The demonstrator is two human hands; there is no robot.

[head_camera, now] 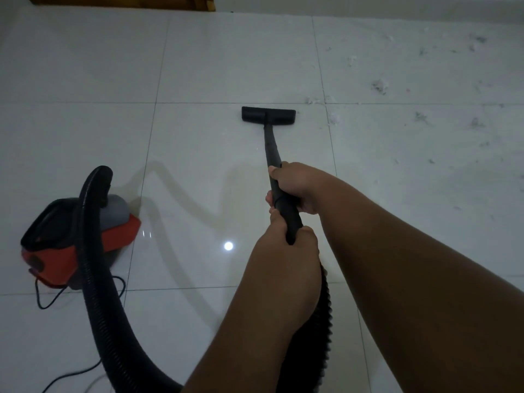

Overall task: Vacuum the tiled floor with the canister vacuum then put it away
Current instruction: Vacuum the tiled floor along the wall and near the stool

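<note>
The black wand (273,165) is gripped by both hands, right hand (295,185) wrapped around it higher up toward the head, left hand (286,242) closed around the lower end where the ribbed hose (93,251) joins. The floor nozzle (268,116) is laid flat on the white tiled floor (198,66), just beside a grout line. Scattered fluff and dust (380,86) can be seen off to the right. The red and black canister (79,239) is parked at the left, its cord (54,296) trailing on the tiles.
</note>
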